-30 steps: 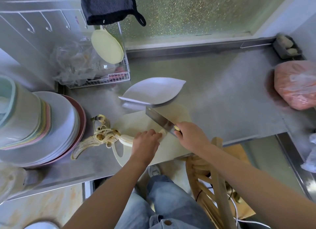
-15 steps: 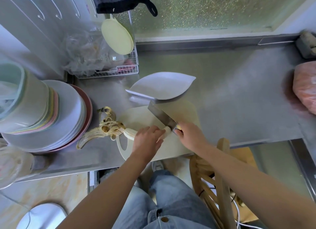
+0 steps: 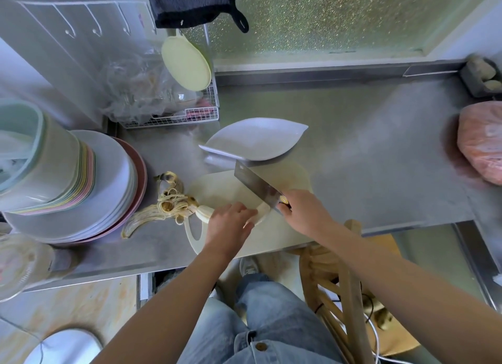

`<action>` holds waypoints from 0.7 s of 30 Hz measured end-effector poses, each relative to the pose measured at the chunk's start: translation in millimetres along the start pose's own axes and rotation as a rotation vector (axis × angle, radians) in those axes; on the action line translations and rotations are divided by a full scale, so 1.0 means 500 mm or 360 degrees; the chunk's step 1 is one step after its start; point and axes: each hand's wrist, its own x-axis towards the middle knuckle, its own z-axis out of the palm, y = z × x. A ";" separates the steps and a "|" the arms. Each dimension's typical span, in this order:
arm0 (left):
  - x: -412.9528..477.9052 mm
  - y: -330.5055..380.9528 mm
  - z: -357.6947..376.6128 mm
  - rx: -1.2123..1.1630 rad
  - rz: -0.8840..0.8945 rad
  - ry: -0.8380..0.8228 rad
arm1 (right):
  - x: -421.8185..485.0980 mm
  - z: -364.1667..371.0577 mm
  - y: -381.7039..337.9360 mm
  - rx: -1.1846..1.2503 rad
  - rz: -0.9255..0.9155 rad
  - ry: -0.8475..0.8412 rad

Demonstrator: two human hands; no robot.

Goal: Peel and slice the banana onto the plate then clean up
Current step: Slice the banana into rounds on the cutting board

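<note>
A peeled banana [image 3: 204,212] lies on a pale cutting board [image 3: 231,187] at the counter's front edge. My left hand [image 3: 228,225] holds the banana down with curled fingers, covering its middle. My right hand [image 3: 304,211] grips the handle of a cleaver [image 3: 256,185], whose blade rests on the banana's right end. The banana peel [image 3: 160,208] lies on the counter left of the board. A white leaf-shaped plate [image 3: 255,140] sits just behind the board and holds nothing.
Stacked plates and bowls [image 3: 68,178] fill the counter's left side. A wire rack [image 3: 173,116] with plastic bags stands behind them. A pink bag [image 3: 480,140] lies at the right. A wooden chair [image 3: 336,282] stands under the counter edge.
The cleaver's blade has come down onto the banana's right end beside my left fingertips. My head camera has shifted, so the scene sits slightly further right and lower in view.
</note>
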 end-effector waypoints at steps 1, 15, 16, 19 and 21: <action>0.000 0.000 0.001 0.0001 -0.0003 -0.0002 | 0.000 0.000 -0.001 0.0004 0.0001 -0.0005; -0.003 -0.003 0.009 -0.0032 -0.0047 -0.0017 | -0.003 0.049 0.011 0.0051 0.0076 0.0003; -0.003 -0.003 0.007 -0.0036 -0.0047 -0.0019 | -0.001 0.041 0.010 0.0077 0.0085 0.0001; -0.002 0.002 0.002 -0.0018 -0.0070 -0.0108 | 0.003 0.013 0.008 0.0113 0.0072 -0.0039; -0.001 0.002 0.002 -0.0012 -0.0085 -0.0133 | 0.001 -0.002 0.006 0.0072 0.0041 -0.0082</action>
